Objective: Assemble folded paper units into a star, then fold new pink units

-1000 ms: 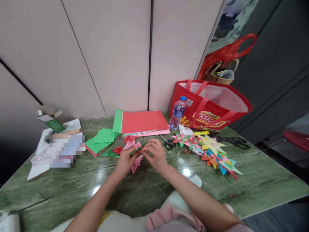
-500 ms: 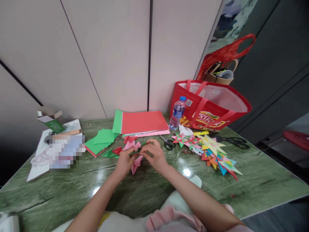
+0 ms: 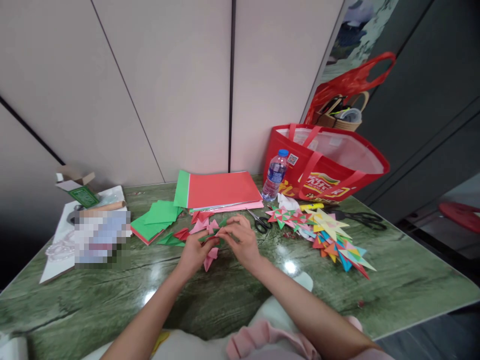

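Observation:
My left hand (image 3: pixel 195 251) and my right hand (image 3: pixel 242 241) meet over the green marbled table (image 3: pixel 93 300), both pinching a folded paper piece (image 3: pixel 210 237) of green and pink. A pink flap of it (image 3: pixel 211 258) hangs below my left fingers. Loose folded red, pink and green units (image 3: pixel 195 222) lie just behind my hands. Small black scissors (image 3: pixel 259 221) rest right beside my right hand.
A stack of red paper sheets (image 3: pixel 221 189) and green squares (image 3: pixel 155 217) lie behind. Finished multicoloured paper stars (image 3: pixel 330 237) spread to the right, with a water bottle (image 3: pixel 275 175), red tote bag (image 3: pixel 330 162) and larger scissors (image 3: pixel 362 218). A white tray (image 3: pixel 60 235) sits left.
My fingers have shifted slightly on the folded piece, the right hand creeping a little left and up. Nothing else on the table has moved.

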Motion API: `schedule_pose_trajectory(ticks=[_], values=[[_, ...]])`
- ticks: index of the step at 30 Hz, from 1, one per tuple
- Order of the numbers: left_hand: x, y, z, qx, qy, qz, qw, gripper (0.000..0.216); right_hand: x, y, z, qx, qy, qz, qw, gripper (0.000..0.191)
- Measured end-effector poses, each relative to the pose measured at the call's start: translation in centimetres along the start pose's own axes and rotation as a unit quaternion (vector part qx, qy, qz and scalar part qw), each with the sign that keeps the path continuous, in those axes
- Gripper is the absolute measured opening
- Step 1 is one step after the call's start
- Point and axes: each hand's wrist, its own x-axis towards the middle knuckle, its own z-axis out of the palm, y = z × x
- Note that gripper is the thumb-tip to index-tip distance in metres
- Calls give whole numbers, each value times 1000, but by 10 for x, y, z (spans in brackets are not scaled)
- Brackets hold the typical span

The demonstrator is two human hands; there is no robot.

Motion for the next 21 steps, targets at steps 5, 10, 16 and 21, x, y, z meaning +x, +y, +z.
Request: schedule_pose_trajectory(ticks=[5,10,16,21], values=[[0,0,-1,14,-3,5,1000,16,0,1,1,-7,-7,-25,1000,6],[1,-4,-1,23,3,14,1000,18,-1,2,3,-24,-16,-7,1000,6],[1,-5,0,17,6,8,1000,19,-3,2,4,-37,-32,0,999,5],[0,-7,1,35,17,5,999,21,-4,1,4,-52,-26,17,998,7]])
